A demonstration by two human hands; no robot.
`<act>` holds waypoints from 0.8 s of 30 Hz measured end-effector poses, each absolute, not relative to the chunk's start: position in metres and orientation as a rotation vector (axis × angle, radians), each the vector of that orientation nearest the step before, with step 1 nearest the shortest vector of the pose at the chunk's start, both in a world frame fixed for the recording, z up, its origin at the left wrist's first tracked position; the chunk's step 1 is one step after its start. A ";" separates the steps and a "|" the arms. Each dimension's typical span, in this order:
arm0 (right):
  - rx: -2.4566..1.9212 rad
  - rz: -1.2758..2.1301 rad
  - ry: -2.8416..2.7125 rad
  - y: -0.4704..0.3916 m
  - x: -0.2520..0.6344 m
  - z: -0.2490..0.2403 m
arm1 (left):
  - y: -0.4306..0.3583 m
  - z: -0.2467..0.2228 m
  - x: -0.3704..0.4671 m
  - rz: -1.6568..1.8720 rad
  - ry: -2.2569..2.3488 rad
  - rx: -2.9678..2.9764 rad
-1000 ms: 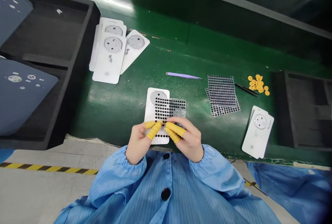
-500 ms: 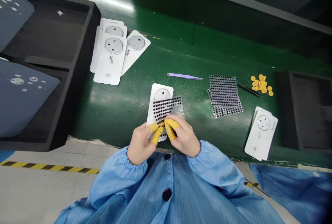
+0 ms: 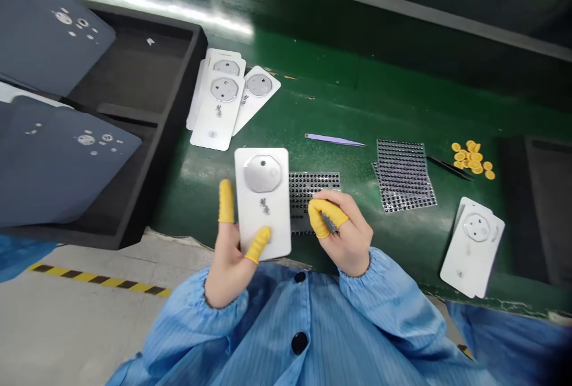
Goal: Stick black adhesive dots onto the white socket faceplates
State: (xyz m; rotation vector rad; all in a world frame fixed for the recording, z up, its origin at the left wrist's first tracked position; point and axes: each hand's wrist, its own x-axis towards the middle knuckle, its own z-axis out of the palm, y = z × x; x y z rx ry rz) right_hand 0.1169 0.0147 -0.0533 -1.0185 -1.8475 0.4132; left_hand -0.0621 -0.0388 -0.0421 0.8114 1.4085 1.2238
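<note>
Left grip, partly open, thumbs the white rectangular plate; right grip is pinched closed, contents unclear. I'd keep the plate level, thumb pressure light

We see a white streak of glare along the far left of the green table, with softer reflections nearer the hands. The top right sinks into deep shadow, and the black tray on the right is dim and poorly defined. Small print on the white panels looks soft to us. The wide view bends towards its edges.
</note>
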 end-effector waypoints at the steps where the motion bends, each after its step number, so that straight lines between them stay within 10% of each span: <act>1: -1.003 0.391 -1.856 0.016 0.115 -0.046 | -0.040 -0.038 -0.053 1.218 1.328 0.780; 24: -0.963 0.388 -2.133 0.012 0.131 -0.003 | -0.051 -0.029 -0.008 1.337 1.209 1.069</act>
